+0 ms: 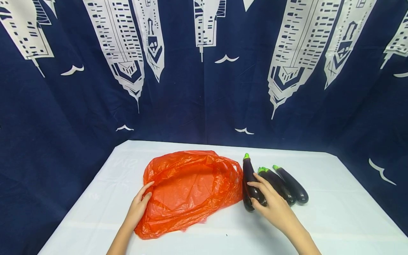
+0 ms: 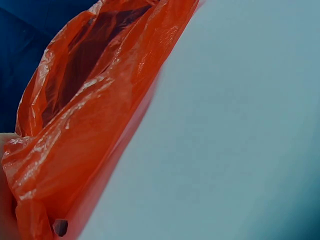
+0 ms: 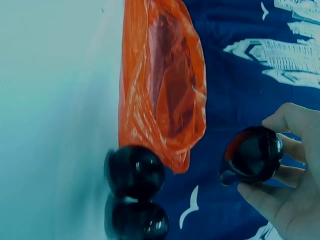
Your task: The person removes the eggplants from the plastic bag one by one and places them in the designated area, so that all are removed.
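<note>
An orange-red plastic bag (image 1: 191, 187) lies on the white table with its mouth spread wide. My left hand (image 1: 139, 207) grips the left side of its rim between thumb and fingers; the left wrist view catches only a sliver of that hand at its edge. My right hand (image 1: 274, 205) holds a dark purple eggplant (image 1: 250, 170) with a green stem end, to the right of the bag. In the right wrist view, this eggplant (image 3: 255, 155) appears end-on in the fingers. Another eggplant (image 1: 247, 202) lies partly hidden beneath it.
To the right of the held one, more eggplants (image 1: 291, 184) lie side by side on the white table (image 1: 344, 209). Behind the table hangs a dark blue cloth (image 1: 204, 99) printed with white buildings and birds.
</note>
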`<action>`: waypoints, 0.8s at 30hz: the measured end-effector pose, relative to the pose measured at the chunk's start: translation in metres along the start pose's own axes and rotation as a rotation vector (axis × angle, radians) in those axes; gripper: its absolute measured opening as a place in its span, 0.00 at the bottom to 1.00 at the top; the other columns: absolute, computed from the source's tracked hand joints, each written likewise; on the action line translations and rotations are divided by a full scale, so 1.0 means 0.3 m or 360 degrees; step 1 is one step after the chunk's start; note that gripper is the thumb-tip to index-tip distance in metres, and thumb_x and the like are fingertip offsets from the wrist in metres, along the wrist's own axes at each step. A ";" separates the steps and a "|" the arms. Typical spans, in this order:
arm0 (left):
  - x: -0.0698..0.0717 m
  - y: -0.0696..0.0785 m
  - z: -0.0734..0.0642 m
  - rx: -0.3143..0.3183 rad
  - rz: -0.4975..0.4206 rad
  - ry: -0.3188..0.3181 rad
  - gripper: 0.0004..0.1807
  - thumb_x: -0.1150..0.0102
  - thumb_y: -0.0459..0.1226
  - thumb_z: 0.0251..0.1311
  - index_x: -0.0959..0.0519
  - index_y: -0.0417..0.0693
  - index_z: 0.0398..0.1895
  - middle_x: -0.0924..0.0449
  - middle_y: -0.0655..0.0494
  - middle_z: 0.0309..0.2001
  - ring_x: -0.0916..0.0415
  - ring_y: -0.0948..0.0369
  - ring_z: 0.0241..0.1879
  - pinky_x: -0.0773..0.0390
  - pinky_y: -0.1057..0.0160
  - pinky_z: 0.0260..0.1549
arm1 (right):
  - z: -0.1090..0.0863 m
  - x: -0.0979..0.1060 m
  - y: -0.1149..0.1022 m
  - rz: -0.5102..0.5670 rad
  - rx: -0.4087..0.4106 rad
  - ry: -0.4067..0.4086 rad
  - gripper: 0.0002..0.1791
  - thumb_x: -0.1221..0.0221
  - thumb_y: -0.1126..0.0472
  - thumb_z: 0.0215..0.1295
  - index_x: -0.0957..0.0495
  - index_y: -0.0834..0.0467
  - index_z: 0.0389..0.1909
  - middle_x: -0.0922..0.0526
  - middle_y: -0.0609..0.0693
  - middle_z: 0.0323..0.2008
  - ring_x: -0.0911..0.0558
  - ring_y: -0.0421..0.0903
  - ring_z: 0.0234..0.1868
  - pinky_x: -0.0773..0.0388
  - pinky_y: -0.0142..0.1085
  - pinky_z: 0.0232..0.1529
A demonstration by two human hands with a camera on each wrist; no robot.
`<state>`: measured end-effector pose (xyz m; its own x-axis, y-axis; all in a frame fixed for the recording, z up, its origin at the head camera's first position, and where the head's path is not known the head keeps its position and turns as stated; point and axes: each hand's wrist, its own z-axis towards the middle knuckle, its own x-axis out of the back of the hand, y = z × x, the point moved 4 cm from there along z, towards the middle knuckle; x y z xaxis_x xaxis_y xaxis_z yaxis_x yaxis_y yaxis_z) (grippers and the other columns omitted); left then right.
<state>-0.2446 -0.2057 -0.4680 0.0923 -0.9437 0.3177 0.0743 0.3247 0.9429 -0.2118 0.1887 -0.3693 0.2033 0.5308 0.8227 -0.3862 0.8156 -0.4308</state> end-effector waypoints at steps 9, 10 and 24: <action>0.001 -0.003 0.000 -0.0012 0.0016 0.0003 0.21 0.60 0.37 0.67 0.38 0.49 0.64 0.44 0.42 0.67 0.50 0.46 0.67 0.52 0.39 0.64 | 0.016 0.039 0.082 0.0029 -0.0008 0.0136 0.25 0.41 0.66 0.52 0.29 0.53 0.54 0.37 0.57 0.64 0.33 0.65 0.59 0.26 0.58 0.46; 0.001 -0.004 0.001 -0.0012 0.0017 0.0004 0.21 0.60 0.37 0.67 0.38 0.49 0.64 0.44 0.42 0.67 0.50 0.46 0.67 0.52 0.39 0.64 | 0.017 0.043 0.092 0.0032 -0.0019 0.0141 0.24 0.41 0.66 0.53 0.29 0.54 0.54 0.37 0.57 0.64 0.33 0.65 0.59 0.27 0.58 0.46; 0.000 0.001 -0.001 -0.0017 0.0024 -0.0017 0.22 0.61 0.37 0.68 0.39 0.47 0.65 0.45 0.41 0.67 0.51 0.45 0.68 0.53 0.38 0.64 | 0.019 0.088 0.242 0.0052 -0.0184 0.0187 0.22 0.47 0.63 0.59 0.31 0.56 0.57 0.37 0.61 0.63 0.34 0.70 0.58 0.34 0.65 0.48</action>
<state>-0.2444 -0.2055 -0.4678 0.0831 -0.9394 0.3327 0.0836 0.3392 0.9370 -0.2397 0.2605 -0.3767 0.2987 0.5751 0.7616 -0.2896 0.8150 -0.5019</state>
